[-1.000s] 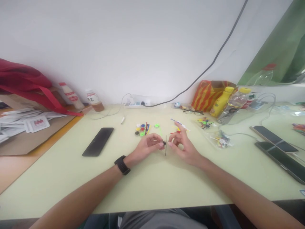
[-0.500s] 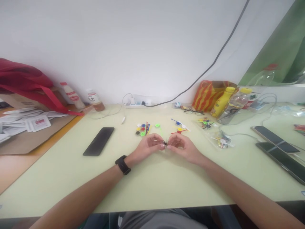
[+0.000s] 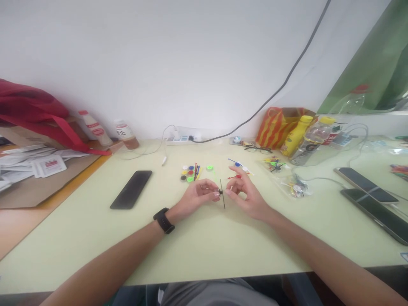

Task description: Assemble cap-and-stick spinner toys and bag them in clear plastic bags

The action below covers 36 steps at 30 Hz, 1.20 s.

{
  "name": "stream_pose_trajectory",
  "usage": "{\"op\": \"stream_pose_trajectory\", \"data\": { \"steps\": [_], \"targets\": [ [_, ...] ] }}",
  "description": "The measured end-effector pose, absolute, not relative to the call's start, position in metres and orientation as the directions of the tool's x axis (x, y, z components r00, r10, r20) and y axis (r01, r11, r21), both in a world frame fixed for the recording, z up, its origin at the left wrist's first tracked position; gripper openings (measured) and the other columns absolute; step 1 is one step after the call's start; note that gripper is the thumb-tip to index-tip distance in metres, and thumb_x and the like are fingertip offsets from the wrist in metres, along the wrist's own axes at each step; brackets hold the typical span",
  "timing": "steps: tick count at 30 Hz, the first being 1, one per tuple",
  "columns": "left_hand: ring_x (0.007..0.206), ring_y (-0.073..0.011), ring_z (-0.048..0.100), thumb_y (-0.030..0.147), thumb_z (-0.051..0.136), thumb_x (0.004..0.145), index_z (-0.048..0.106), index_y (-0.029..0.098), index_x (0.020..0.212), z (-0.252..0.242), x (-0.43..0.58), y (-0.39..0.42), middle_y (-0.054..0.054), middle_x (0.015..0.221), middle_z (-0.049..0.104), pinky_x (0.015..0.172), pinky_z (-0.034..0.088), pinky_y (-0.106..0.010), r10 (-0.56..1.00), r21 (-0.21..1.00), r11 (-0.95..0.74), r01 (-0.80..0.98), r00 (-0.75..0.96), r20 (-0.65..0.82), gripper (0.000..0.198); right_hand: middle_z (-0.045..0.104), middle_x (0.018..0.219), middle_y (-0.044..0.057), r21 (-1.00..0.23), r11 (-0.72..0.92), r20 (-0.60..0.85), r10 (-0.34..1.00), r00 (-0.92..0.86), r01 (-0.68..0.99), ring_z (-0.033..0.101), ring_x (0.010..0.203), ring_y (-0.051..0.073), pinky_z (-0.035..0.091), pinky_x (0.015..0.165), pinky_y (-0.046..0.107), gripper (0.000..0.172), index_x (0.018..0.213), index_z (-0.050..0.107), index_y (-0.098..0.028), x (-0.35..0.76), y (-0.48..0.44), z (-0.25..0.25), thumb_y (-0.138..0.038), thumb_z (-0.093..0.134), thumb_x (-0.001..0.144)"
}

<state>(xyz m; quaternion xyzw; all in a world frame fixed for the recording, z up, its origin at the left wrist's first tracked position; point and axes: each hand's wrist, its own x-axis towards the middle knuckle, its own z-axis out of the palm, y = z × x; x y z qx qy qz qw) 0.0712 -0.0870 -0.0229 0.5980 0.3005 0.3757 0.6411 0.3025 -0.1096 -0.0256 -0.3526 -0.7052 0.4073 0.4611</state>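
Between thumb and fingers, my left hand (image 3: 200, 194) pinches a small black part with a thin dark rod (image 3: 223, 199) standing across its end. Just to the right, my right hand (image 3: 248, 195) has its index finger raised and its thumb apart from it, with nothing visible between them. Beyond my left hand lie several coloured discs (image 3: 190, 173) beside a few thin coloured sticks (image 3: 196, 171). A green piece (image 3: 209, 168) sits alone near the middle. Past my right hand are a blue piece (image 3: 237, 164) and a red piece (image 3: 235, 176) with sticks.
A black phone (image 3: 131, 189) lies left, two more phones (image 3: 366, 185) right. Clear bags of coloured parts (image 3: 298, 187) are right of my hand. Glasses (image 3: 258, 148), a power strip (image 3: 183, 139), a striped bag (image 3: 270, 127) and bottles (image 3: 296, 136) stand along the wall.
My right hand's fingers have spread and its index finger has lifted away from the rod. The rod now shows clearly, where it was blurred before. My left hand keeps its pinch.
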Motion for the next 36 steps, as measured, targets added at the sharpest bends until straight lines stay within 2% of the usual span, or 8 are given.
{"op": "stream_pose_trajectory", "data": {
  "steps": [2, 6, 15, 21, 27, 31, 33, 36],
  "targets": [
    [0.084, -0.0179, 0.072, 0.031, 0.083, 0.086, 0.069, 0.014, 0.102, -0.0234, 0.0711, -0.0867, -0.007, 0.089, 0.074, 0.084, 0.057, -0.032, 0.844, 0.992, -0.004, -0.124, 0.532, 0.070, 0.027, 0.063, 0.087, 0.001, -0.906, 0.391, 0.314, 0.876, -0.366, 0.159, 0.055, 0.068, 0.015, 0.047, 0.070, 0.031, 0.032, 0.110, 0.064, -0.023, 0.3045, -0.1086, -0.0254, -0.051, 0.049, 0.105],
    [0.083, -0.0175, 0.071, 0.031, 0.082, 0.086, 0.069, 0.013, 0.101, -0.0240, 0.0710, -0.0860, -0.007, 0.088, 0.073, 0.083, 0.057, -0.031, 0.851, 0.991, -0.009, -0.130, 0.520, 0.076, 0.027, 0.050, 0.058, 0.001, -0.926, 0.301, 0.154, 0.852, -0.500, 0.228, 0.047, 0.057, 0.015, 0.040, 0.062, 0.032, 0.068, 0.056, 0.052, -0.020, 0.3087, -0.1038, -0.0236, -0.056, 0.030, 0.109],
    [0.085, -0.0176, 0.072, 0.029, 0.083, 0.086, 0.069, 0.013, 0.099, -0.0207, 0.0721, -0.0875, -0.006, 0.090, 0.073, 0.084, 0.058, -0.032, 0.848, 0.991, 0.008, -0.137, 0.526, 0.066, 0.026, 0.067, 0.094, 0.003, -0.928, 0.352, 0.269, 0.862, -0.429, 0.126, 0.062, 0.078, 0.017, 0.050, 0.074, 0.033, 0.018, 0.101, 0.059, -0.023, 0.3011, -0.1064, -0.0245, -0.040, 0.066, 0.098],
    [0.084, -0.0172, 0.072, 0.028, 0.083, 0.086, 0.068, 0.013, 0.099, -0.0205, 0.0725, -0.0873, -0.006, 0.090, 0.072, 0.084, 0.058, -0.031, 0.851, 0.989, 0.004, -0.151, 0.520, 0.076, 0.025, 0.073, 0.100, 0.006, -0.945, 0.311, 0.241, 0.869, -0.433, 0.098, 0.068, 0.087, 0.021, 0.052, 0.080, 0.037, 0.025, 0.114, 0.056, -0.025, 0.3017, -0.1078, -0.0255, -0.040, 0.066, 0.097],
    [0.087, -0.0176, 0.072, 0.029, 0.083, 0.086, 0.067, 0.014, 0.102, -0.0252, 0.0717, -0.0853, -0.006, 0.090, 0.073, 0.085, 0.058, -0.031, 0.862, 0.987, -0.031, -0.159, 0.495, 0.107, 0.027, 0.065, 0.095, 0.000, -0.975, 0.219, 0.193, 0.920, -0.341, 0.041, 0.058, 0.073, 0.016, 0.048, 0.069, 0.032, 0.058, 0.145, 0.040, -0.031, 0.3010, -0.1056, -0.0288, -0.044, 0.068, 0.095],
    [0.086, -0.0173, 0.072, 0.029, 0.084, 0.086, 0.067, 0.013, 0.100, -0.0259, 0.0717, -0.0849, -0.007, 0.091, 0.073, 0.085, 0.058, -0.031, 0.875, 0.987, -0.046, -0.151, 0.470, 0.113, 0.027, 0.055, 0.072, -0.001, -0.993, 0.120, 0.106, 0.915, -0.389, 0.014, 0.045, 0.061, 0.013, 0.036, 0.059, 0.030, 0.035, 0.095, 0.069, -0.021, 0.3031, -0.1033, -0.0271, -0.054, 0.057, 0.100],
    [0.085, -0.0170, 0.071, 0.030, 0.085, 0.085, 0.068, 0.013, 0.099, -0.0251, 0.0718, -0.0852, -0.007, 0.090, 0.072, 0.084, 0.058, -0.030, 0.878, 0.987, -0.043, -0.152, 0.465, 0.110, 0.028, 0.045, 0.057, -0.001, -0.996, 0.085, 0.058, 0.869, -0.491, 0.033, 0.039, 0.056, 0.013, 0.031, 0.058, 0.031, 0.060, 0.058, 0.057, -0.019, 0.3055, -0.1021, -0.0245, -0.057, 0.048, 0.103],
    [0.084, -0.0170, 0.071, 0.030, 0.085, 0.084, 0.068, 0.013, 0.099, -0.0238, 0.0721, -0.0860, -0.006, 0.090, 0.072, 0.083, 0.058, -0.030, 0.879, 0.988, -0.032, -0.151, 0.466, 0.100, 0.028, 0.041, 0.055, -0.002, -0.997, 0.078, 0.075, 0.882, -0.465, -0.012, 0.036, 0.055, 0.013, 0.029, 0.057, 0.031, 0.063, 0.052, 0.044, -0.020, 0.3077, -0.1007, -0.0208, -0.058, 0.053, 0.100]
  ]
}}
